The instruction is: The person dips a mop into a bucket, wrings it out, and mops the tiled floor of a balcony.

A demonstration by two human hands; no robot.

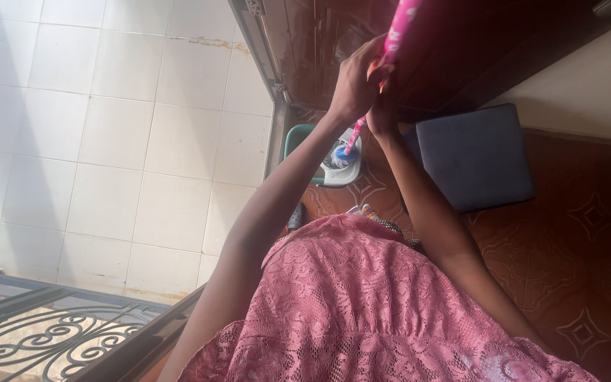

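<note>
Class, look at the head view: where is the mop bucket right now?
The bucket sits on the floor just right of the door frame, left of the dark cushion, directly below both hands gripping the pink mop handle.

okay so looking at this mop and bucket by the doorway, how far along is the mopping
Both hands, left hand and right hand, grip the pink mop handle, and the mop head sits in the bucket, so it is at a dipping or wringing stage. The white tiles and patterned brown floor show no clear wet streaks, so I cannot tell how much is done or left.
</note>
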